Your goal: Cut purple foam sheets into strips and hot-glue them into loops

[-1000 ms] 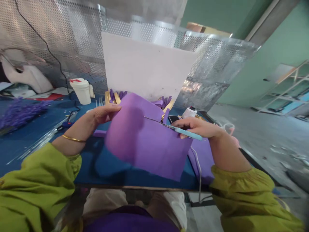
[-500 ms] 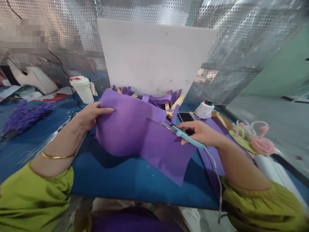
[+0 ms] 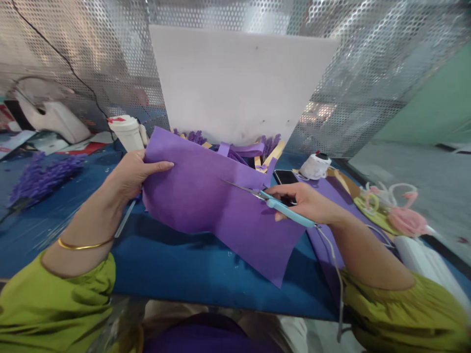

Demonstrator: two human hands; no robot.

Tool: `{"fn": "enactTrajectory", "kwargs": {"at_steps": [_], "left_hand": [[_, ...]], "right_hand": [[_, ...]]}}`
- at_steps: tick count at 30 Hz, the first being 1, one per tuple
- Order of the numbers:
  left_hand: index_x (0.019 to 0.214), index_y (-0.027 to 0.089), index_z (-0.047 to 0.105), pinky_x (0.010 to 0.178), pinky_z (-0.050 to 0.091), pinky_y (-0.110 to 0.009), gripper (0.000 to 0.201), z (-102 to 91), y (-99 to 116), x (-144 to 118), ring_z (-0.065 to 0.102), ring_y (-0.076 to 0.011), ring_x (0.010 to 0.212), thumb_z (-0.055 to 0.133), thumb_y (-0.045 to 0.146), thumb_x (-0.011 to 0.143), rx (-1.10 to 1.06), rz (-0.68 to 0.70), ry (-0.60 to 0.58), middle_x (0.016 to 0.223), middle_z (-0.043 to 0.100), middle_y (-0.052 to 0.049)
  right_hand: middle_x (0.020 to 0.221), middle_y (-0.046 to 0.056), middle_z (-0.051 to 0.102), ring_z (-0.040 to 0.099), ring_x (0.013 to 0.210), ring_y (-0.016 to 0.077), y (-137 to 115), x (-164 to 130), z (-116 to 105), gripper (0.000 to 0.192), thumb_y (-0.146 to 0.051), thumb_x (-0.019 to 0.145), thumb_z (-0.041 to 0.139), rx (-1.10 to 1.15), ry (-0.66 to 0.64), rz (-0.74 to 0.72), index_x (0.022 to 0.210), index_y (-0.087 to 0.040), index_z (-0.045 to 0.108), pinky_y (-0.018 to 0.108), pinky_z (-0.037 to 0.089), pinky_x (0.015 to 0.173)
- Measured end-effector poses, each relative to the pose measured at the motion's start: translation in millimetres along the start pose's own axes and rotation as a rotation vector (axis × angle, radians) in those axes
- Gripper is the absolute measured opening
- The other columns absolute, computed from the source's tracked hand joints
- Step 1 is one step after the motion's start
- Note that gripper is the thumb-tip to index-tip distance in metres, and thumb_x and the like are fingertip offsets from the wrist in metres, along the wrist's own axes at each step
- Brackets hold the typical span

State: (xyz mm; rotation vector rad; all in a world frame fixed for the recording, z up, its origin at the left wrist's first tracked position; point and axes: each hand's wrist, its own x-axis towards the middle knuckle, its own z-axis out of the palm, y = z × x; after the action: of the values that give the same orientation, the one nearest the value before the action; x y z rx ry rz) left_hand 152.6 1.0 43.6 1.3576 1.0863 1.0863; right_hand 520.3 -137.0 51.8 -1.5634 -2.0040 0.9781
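My left hand [image 3: 138,171] grips the left edge of a purple sheet [image 3: 198,191], thumb on top and fingers behind it. It could be felt or foam; I cannot tell which. The sheet is lifted and curved on the left, while its right part slopes toward the table. In my right hand [image 3: 301,203] is a pair of scissors [image 3: 290,211] with light blue handles and a cord tied to them. The blades point left across the sheet near its upper edge. Whether they touch the sheet is unclear.
A white cup [image 3: 127,133] and purple flowers [image 3: 42,179] stand or lie left on the blue table [image 3: 176,274]. Behind is a white board [image 3: 239,88]. On the right are a phone [image 3: 286,176], a thread spool [image 3: 314,166], more purple sheet and a pink craft flower [image 3: 407,220].
My left hand has shifted slightly left, drawing the sheet's left end flatter and less bulged. The scissors stay in nearly the same place. The view has moved a little.
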Motion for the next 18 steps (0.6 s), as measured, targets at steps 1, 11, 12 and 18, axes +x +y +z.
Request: {"fn": "enactTrajectory", "kwargs": {"at_steps": [1,11,12,18], "left_hand": [[0.107,0.012,0.074,0.090,0.059,-0.041,0.062,1.0,0.7,-0.8,0.072,-0.0268,0.094,0.096,0.031,0.052,-0.010,0.004,0.003,0.101,0.079,-0.009],[0.102,0.012,0.075,0.082,0.061,-0.038,0.058,2.1,0.6,-2.0,0.072,-0.0247,0.087,0.095,0.029,0.051,-0.014,0.025,0.018,0.097,0.079,-0.007],[0.102,0.012,0.075,0.081,0.061,-0.037,0.057,2.3,0.4,-2.0,0.072,-0.0239,0.086,0.095,0.029,0.051,-0.009,0.035,0.023,0.097,0.079,-0.007],[0.099,0.012,0.075,0.072,0.060,-0.031,0.055,6.6,2.2,-4.4,0.071,-0.0209,0.078,0.095,0.030,0.050,0.018,0.061,0.061,0.093,0.079,-0.007]], "right_hand": [[0.089,0.002,0.070,0.059,0.078,0.0192,0.6,0.3,-0.1,0.048,-0.052,0.069,0.081,0.002,-0.002,0.002,0.105,-0.022,0.076,0.030,0.045,0.069],[0.079,0.000,0.070,0.055,0.069,0.0158,5.5,1.9,1.2,0.045,-0.053,0.073,0.079,0.005,-0.015,0.005,0.105,-0.021,0.077,0.027,0.040,0.062],[0.078,0.000,0.069,0.054,0.068,0.0156,4.4,1.8,1.4,0.045,-0.053,0.073,0.079,0.001,-0.013,0.007,0.104,-0.021,0.077,0.027,0.039,0.061],[0.077,0.000,0.066,0.053,0.069,0.0158,-4.9,4.7,5.5,0.043,-0.052,0.070,0.081,-0.034,0.029,0.000,0.097,-0.019,0.076,0.028,0.040,0.061]]}}
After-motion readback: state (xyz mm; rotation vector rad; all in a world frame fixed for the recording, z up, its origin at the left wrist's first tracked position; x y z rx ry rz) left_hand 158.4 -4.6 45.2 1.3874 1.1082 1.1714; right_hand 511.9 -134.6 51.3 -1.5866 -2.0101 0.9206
